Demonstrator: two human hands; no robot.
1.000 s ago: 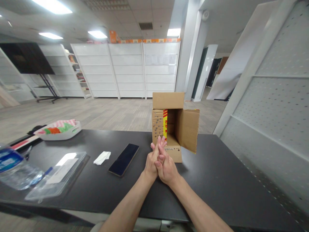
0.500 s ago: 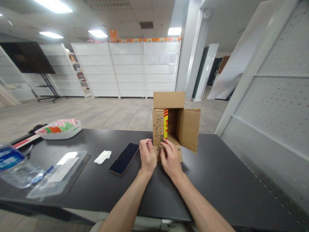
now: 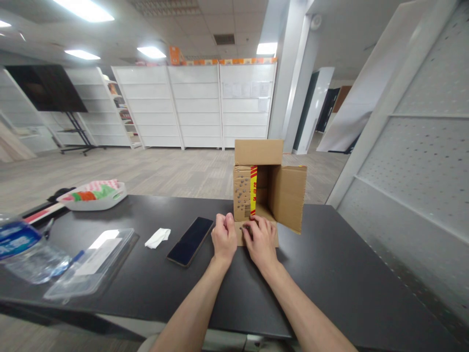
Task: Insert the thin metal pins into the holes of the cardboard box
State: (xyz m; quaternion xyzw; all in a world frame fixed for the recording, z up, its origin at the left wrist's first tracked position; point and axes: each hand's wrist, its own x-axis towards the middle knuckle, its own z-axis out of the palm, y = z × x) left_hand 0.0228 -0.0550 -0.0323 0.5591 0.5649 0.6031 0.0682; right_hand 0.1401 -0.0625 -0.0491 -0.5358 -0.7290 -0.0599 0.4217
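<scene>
An open cardboard box [image 3: 271,190] lies on its side, its opening facing me. Its left flap [image 3: 240,195] carries several small grey round spots and a yellow-and-red tape strip [image 3: 253,188]. My left hand [image 3: 224,237] is closed in a fist, just left of the lower flap [image 3: 240,239]; whatever it may hold is hidden. Over that lower flap bends my right hand [image 3: 262,240], thumb and fingertips close together beside small dark round spots. Whether a small piece sits between them is too small to make out.
Left of my hands lie a phone [image 3: 190,241], a crumpled tissue [image 3: 158,237] and a clear plastic case [image 3: 91,264]. Farther left are a water bottle [image 3: 31,252] and a white basket [image 3: 95,203] with colourful cloth. A perforated panel [image 3: 414,190] rises at the right.
My right hand's fingertips have moved slightly lower, away from the left flap's bottom edge onto the lower flap. The left fist has turned slightly, its thumb now upright. The view has shifted a little.
</scene>
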